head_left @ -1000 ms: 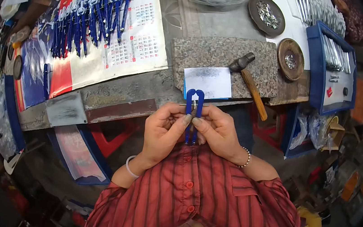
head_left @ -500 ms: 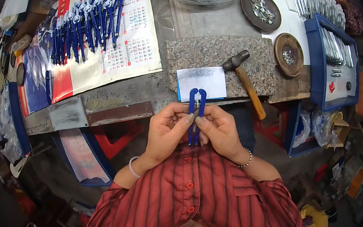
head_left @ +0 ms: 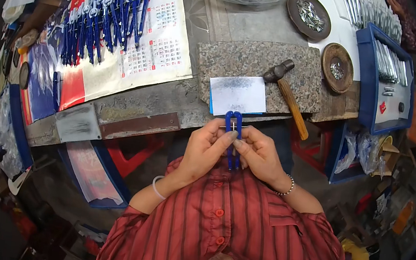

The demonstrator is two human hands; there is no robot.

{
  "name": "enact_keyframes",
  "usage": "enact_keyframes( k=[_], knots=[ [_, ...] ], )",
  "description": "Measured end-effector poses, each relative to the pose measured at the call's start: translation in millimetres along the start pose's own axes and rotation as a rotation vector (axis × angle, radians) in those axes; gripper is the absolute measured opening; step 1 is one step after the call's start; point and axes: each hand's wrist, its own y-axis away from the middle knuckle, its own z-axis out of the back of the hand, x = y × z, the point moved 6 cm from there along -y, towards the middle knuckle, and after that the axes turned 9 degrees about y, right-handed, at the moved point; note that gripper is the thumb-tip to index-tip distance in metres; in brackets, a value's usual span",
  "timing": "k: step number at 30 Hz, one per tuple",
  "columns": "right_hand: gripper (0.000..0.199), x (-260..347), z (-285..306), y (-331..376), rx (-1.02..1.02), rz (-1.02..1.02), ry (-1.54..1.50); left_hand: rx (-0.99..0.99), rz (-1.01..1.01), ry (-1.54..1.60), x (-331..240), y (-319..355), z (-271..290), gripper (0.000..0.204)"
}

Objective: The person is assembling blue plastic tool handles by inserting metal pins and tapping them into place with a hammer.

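Both hands hold the blue legs of a drawing compass [head_left: 239, 120] upright at the table's front edge, close to my shirt. A small metal piece shows between the legs, with a thin dark rod crossing them. My left hand [head_left: 204, 151] pinches the left leg between thumb and fingers. On the other side, my right hand [head_left: 263, 155] has its thumb and fingers closed at the right leg. Just beyond the compass tops lies a smudged white paper pad [head_left: 238, 96] on a granite slab [head_left: 238, 55]. A hammer [head_left: 291, 98] with a wooden handle rests right of the pad.
Several blue compasses [head_left: 108, 19] with pale tops lie on a calendar sheet [head_left: 166, 47] at left. Two round dishes, one dark [head_left: 293, 16] and one brown [head_left: 348, 69], hold small metal parts. A blue tray [head_left: 362, 97] of metal pieces stands at right.
The compass legs have come down toward me, away from the pad. My right hand's grip has shifted slightly outward. The whole view has moved a little.
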Motion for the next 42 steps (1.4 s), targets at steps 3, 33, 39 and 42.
enact_keyframes(
  k=[3, 33, 39, 42],
  knots=[
    [0.020, -2.3, 3.9, 0.5, -0.010, -0.019, 0.010, 0.029, 0.004, -0.071, 2.5, -3.1, -0.8, 0.021],
    [0.010, 18.6, 12.6, -11.5, -0.025, 0.072, 0.328, -0.028, -0.268, 0.075, 14.0, -5.2, -3.3, 0.030],
    [0.010, 27.2, 10.4, -11.2, -0.015, 0.104, 0.283, -0.016, -0.289, 0.123, 14.8, -2.9, -1.2, 0.032],
    [0.008, 35.1, 8.8, -10.7, 0.002, 0.127, 0.295, -0.014, -0.332, 0.112, 13.0, -0.4, -0.1, 0.032]
  ],
)
